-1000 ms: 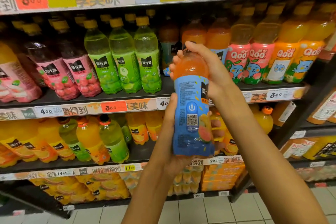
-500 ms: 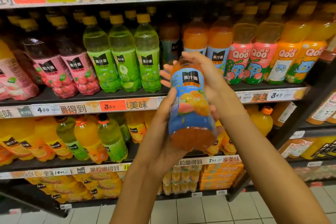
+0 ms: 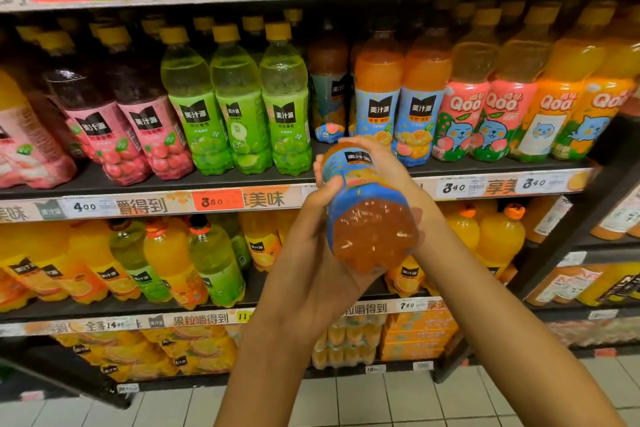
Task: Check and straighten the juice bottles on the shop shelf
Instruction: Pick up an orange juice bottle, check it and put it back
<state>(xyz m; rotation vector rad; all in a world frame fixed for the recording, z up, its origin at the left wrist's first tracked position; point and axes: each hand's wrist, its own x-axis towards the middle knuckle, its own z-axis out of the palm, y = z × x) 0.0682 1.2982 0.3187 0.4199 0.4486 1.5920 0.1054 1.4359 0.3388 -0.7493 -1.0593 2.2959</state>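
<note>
Orange juice bottle tipping base-first toward the camera.
Left hand and right hand are both grasping it before the shelf; it is tilting further than before.

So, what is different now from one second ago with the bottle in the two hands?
The blue-label bottle was upright with its back label to the camera. It has turned and tipped, so its base now faces the camera. The left hand and right hand still grip it. The shelf bottles stayed put.
</note>
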